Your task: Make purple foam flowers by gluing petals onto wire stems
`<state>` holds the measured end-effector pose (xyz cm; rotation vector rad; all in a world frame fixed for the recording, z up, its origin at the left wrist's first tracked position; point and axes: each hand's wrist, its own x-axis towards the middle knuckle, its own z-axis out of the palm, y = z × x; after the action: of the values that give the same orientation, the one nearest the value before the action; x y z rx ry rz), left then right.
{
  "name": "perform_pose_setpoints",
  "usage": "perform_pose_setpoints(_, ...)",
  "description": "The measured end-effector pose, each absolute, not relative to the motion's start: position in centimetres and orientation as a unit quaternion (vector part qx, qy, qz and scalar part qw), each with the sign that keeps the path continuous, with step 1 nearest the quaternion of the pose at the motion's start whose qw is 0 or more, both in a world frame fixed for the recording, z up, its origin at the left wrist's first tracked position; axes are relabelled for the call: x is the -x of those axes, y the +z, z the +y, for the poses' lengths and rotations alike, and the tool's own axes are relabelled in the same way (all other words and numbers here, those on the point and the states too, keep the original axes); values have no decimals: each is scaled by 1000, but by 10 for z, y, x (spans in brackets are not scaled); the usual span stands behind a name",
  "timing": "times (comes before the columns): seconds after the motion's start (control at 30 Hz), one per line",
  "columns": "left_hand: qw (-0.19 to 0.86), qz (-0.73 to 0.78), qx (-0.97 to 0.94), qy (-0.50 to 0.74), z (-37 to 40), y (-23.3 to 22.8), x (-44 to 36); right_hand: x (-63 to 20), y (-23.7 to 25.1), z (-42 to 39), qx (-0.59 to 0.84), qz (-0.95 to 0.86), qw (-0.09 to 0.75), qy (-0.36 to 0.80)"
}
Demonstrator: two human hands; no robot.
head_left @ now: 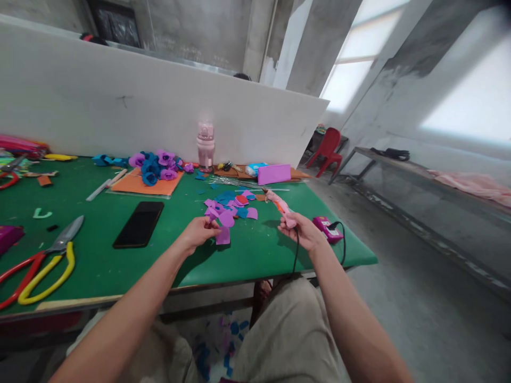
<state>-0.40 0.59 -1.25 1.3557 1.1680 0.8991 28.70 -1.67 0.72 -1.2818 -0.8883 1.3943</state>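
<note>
Grey walls [207, 32]; bright windows [355, 64]

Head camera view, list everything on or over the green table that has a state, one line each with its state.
left hand: grip pinching a purple petal piece
right hand: grip closed on the pink glue gun, nozzle pointing away
phone: flat, screen dark
yellow-handled scissors: lying flat, blades shut
pink bottle: upright, lid on
foam flowers: heaped on the orange sheet
</note>
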Motion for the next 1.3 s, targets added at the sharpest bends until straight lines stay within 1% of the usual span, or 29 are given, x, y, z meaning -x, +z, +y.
perform_pose_setpoints(0.07,532,495,-577,372,6,-12,5,-276,5,-24,430,-312,509,678)
perform_pose_setpoints(0.13,518,507,-588,357,6,-13,5,-265,0,-30,393,-280,483,731)
perform_pose_setpoints(0.23,487,535,-612,318,7,-16,7,-250,-8,-40,400,-265,465,744)
perform_pose_setpoints(0.33,453,547,-644,284,10,-22,9,-241,-8,-53,378,-315,457,741)
perform_pose_setpoints(0.4,434,547,-661,276,12,-26,9,-237,-4,-61,382,-373,444,720)
perform_pose_setpoints(0.5,408,548,-677,273,15,-32,9,-234,4,-69,441,-472,422,636)
perform_pose_setpoints(0.6,379,562,-688,257,15,-33,9,-229,9,-76,500,-534,378,567)
perform_pose_setpoints(0.73,341,580,-700,237,14,-32,8,-220,10,-83,530,-566,339,533)
perform_pose_setpoints(0.9,328,579,-713,221,12,-30,8,-209,7,-86,520,-589,351,509)
perform_pose_setpoints(1.0,323,582,-715,213,10,-29,8,-204,7,-88,523,-612,336,490)
perform_pose_setpoints(1.2,316,586,-717,206,10,-28,8,-192,7,-90,561,-676,283,385)
perform_pose_setpoints(1.3,314,582,-722,204,9,-27,8,-190,5,-89,558,-705,277,339)
